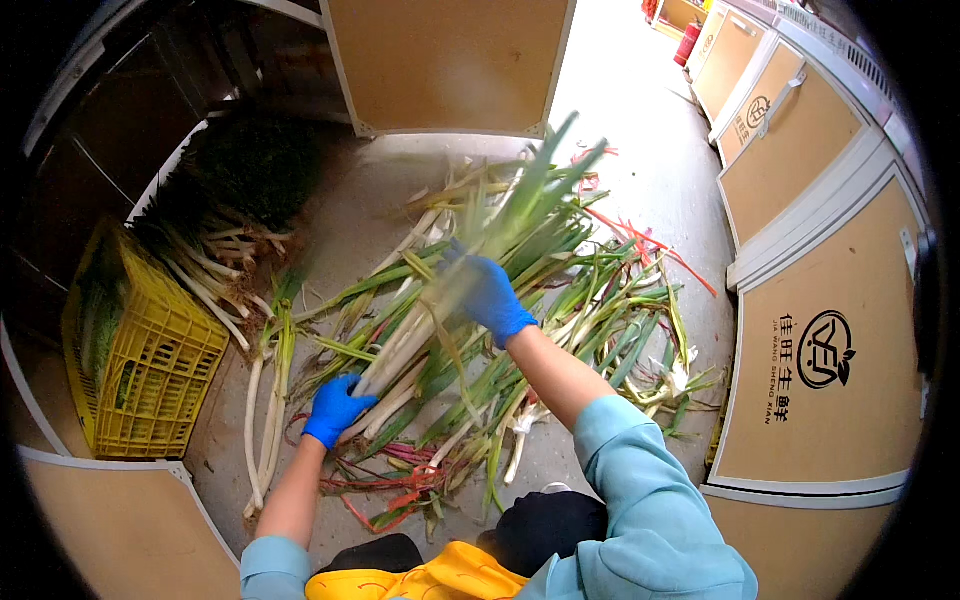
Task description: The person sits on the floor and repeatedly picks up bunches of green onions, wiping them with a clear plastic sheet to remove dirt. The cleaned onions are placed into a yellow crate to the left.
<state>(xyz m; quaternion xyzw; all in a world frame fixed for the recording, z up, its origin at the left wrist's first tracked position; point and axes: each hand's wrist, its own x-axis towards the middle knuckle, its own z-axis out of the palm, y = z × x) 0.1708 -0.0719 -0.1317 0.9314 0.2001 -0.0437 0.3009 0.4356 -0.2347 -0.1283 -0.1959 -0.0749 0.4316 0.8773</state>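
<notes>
A bundle of long green onions (401, 341) lies slantwise between my hands, roots toward the lower left and green leaves toward the upper right. My left hand (337, 409), in a blue glove, grips the white stalks at the root end. Over the middle of the bundle is my right hand (487, 296), also gloved in blue and partly blurred; its fingers are hard to make out against the stalks. Beneath and around the bundle spreads a heap of loose leaves and stalks (592, 300). Several separate onions (270, 405) lie left of my left hand.
At the left stands a yellow plastic crate (161, 360) with greens inside. Behind it, more green onions (217, 277) lie piled in shadow. Red ties (660, 251) are strewn in the heap. Tan cabinets (817, 337) line the right side; a tan panel (450, 67) stands ahead.
</notes>
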